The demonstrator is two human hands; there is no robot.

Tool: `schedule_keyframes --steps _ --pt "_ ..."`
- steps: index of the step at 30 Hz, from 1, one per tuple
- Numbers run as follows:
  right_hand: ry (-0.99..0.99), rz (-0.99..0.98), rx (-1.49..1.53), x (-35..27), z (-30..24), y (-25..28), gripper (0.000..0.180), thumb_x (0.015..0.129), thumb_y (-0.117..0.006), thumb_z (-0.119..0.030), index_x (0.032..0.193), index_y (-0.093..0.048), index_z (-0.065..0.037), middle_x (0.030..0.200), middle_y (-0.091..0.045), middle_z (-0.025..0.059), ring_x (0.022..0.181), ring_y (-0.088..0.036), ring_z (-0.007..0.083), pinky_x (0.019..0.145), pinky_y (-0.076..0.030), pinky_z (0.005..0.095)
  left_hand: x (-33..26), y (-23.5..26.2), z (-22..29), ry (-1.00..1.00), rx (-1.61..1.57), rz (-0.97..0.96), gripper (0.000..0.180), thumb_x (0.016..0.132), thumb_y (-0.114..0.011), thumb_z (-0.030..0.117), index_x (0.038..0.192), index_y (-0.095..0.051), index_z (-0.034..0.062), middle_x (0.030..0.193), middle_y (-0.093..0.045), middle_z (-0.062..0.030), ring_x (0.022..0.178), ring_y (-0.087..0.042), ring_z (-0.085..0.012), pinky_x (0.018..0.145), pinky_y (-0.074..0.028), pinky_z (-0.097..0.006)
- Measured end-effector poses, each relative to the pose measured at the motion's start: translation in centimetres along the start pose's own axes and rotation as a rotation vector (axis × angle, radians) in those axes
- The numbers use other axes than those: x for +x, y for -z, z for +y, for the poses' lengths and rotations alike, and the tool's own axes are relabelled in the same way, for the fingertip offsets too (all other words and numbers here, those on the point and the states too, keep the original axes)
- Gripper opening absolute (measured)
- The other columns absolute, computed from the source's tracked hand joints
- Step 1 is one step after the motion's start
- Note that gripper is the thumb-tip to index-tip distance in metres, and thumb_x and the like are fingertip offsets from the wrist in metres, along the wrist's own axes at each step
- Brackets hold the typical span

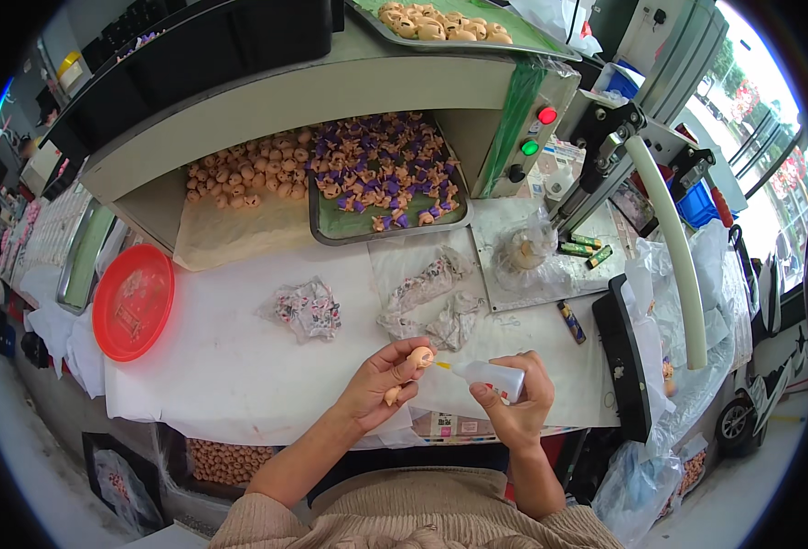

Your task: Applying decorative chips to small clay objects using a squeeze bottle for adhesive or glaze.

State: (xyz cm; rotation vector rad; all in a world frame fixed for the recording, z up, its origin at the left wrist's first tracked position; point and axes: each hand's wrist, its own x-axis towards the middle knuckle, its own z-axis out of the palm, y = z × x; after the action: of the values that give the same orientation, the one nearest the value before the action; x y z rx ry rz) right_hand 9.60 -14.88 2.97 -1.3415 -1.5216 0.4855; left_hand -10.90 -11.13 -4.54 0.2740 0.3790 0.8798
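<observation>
My left hand (374,388) pinches a small peach-coloured doll head (421,356) between thumb and fingertips, with a hollow opening facing right. A second small peach piece (392,395) is tucked lower in the same hand; its kind is hard to make out. My right hand (524,404) is wrapped round a white squeeze bottle (490,376), tilted so that its yellow nozzle (443,365) points left at the head's opening. The tip is at or very near the head; I cannot tell if they touch. Just beyond my hands lies a crumpled floral cloth (454,320).
A tray (331,233) of peach-and-purple doll parts sits under the shelf, beside a pile of doll heads (250,169). A red basin (134,302) stands at left, another cloth (308,309) at centre. A press with a pale lever (674,238) and a black tray (625,361) are at right.
</observation>
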Motion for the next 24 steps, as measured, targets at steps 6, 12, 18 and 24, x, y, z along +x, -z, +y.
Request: schedule_keyframes --steps 6,12,18,24 --pt "0.001 0.005 -0.008 0.0 0.5 0.1 0.032 0.065 -0.085 -0.016 0.087 -0.065 -0.003 0.073 -0.057 0.0055 0.062 -0.053 0.0166 0.054 -0.041 0.0286 0.2 0.0 0.0 0.005 0.014 0.013 0.036 0.091 -0.059 0.005 0.126 -0.054 0.0064 0.12 -0.057 -0.0088 0.081 -0.053 -0.0073 0.055 -0.042 -0.018" --pt "-0.004 0.015 -0.023 0.1 1.1 0.2 0.032 0.065 -0.084 -0.015 0.087 -0.065 -0.002 0.073 -0.056 0.0059 0.062 -0.053 0.0168 0.055 -0.042 0.0288 0.3 0.0 -0.2 0.011 0.016 0.01 0.036 0.091 -0.059 0.006 0.127 -0.054 0.0063 0.12 -0.057 -0.0089 0.081 -0.052 -0.0069 0.055 -0.042 -0.018" --pt "0.023 0.04 -0.002 0.5 1.2 -0.1 0.031 0.065 -0.084 -0.013 0.086 -0.064 -0.002 0.075 -0.057 0.0064 0.063 -0.053 0.0172 0.055 -0.042 0.0288 0.1 -0.4 0.2 0.03 -0.006 0.027 0.037 0.092 -0.059 0.01 0.128 -0.052 0.0049 0.119 -0.057 -0.0088 0.08 -0.052 -0.0073 0.054 -0.042 -0.017" --pt "-0.155 0.039 0.094 1.7 2.7 -2.1 0.027 0.074 -0.077 -0.01 0.091 -0.057 -0.001 0.085 -0.056 0.0041 0.074 -0.053 0.0117 0.065 -0.044 0.0259 -0.8 -0.9 1.3 0.052 -0.1 0.059 0.038 0.096 -0.054 0.024 0.127 -0.05 0.0028 0.114 -0.058 -0.0084 0.08 -0.051 -0.0095 0.051 -0.041 -0.018"
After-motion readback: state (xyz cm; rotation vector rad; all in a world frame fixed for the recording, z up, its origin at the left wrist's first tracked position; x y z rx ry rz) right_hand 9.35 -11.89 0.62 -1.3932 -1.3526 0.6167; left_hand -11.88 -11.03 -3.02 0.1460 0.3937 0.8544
